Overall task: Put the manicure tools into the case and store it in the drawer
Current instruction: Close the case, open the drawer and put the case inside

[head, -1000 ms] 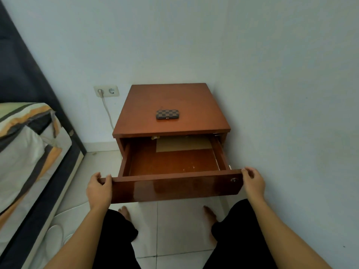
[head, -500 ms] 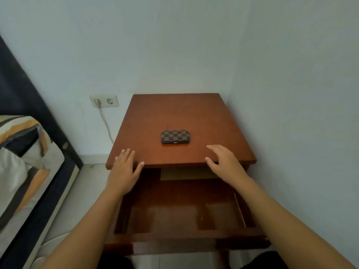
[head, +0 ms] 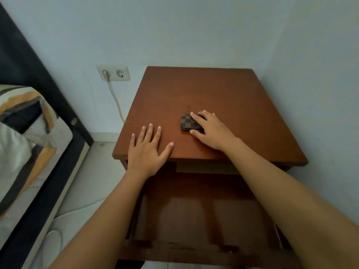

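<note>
A small brown checkered manicure case lies shut on top of the wooden nightstand. My right hand covers the case's right half, fingers over its top edge and thumb at its near edge, gripping it while it rests on the wood. My left hand lies flat with fingers spread on the nightstand's front left part, a little left of the case. Below the top, the drawer stands pulled out, its wooden floor bare. No loose manicure tools are visible.
A light paper sheet shows at the back of the drawer under the top. A bed with a striped cover and dark frame stands at the left. A wall socket with a white cable sits left of the nightstand. Walls close in behind and right.
Both hands left the drawer front and rose to the nightstand top. The right hand has reached forward and closed over the case; the left hand settled flat. The view moved closer and higher.
</note>
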